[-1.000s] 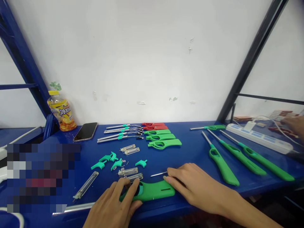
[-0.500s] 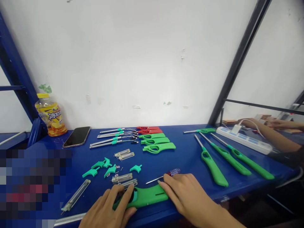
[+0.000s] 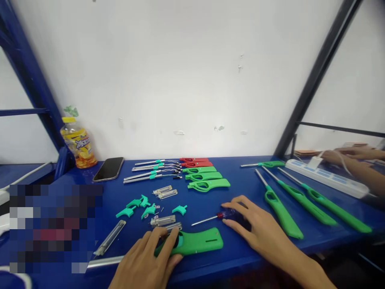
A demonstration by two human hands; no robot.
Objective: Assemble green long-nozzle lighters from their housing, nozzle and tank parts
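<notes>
My left hand (image 3: 150, 257) is closed around a green gas lighter (image 3: 201, 241) lying near the table's front edge. The lighter's metal tube (image 3: 105, 262) comes out to the left of the hand, while the slotted end of its handle shows on the right. My right hand (image 3: 255, 224) has thumb and fingers apart on either side of the purple handle of a screwdriver (image 3: 210, 219). That screwdriver lies on the table with its tip to the left. Just behind my left hand are clear fuel tanks (image 3: 164, 220). Several teal triggers (image 3: 148, 210) lie farther back.
Red and green handle shells (image 3: 209, 184) lie in a row at the back, beside metal tubes with wires (image 3: 144, 176). Several green lighters (image 3: 282, 212) and a power strip (image 3: 327, 178) are on the right. A phone (image 3: 108, 168) and drink bottle (image 3: 80, 146) stand back left.
My right hand has left the end of the lighter's handle and moved right and away from me to the screwdriver. My left hand stays on the lighter. The whole view has shifted slightly.
</notes>
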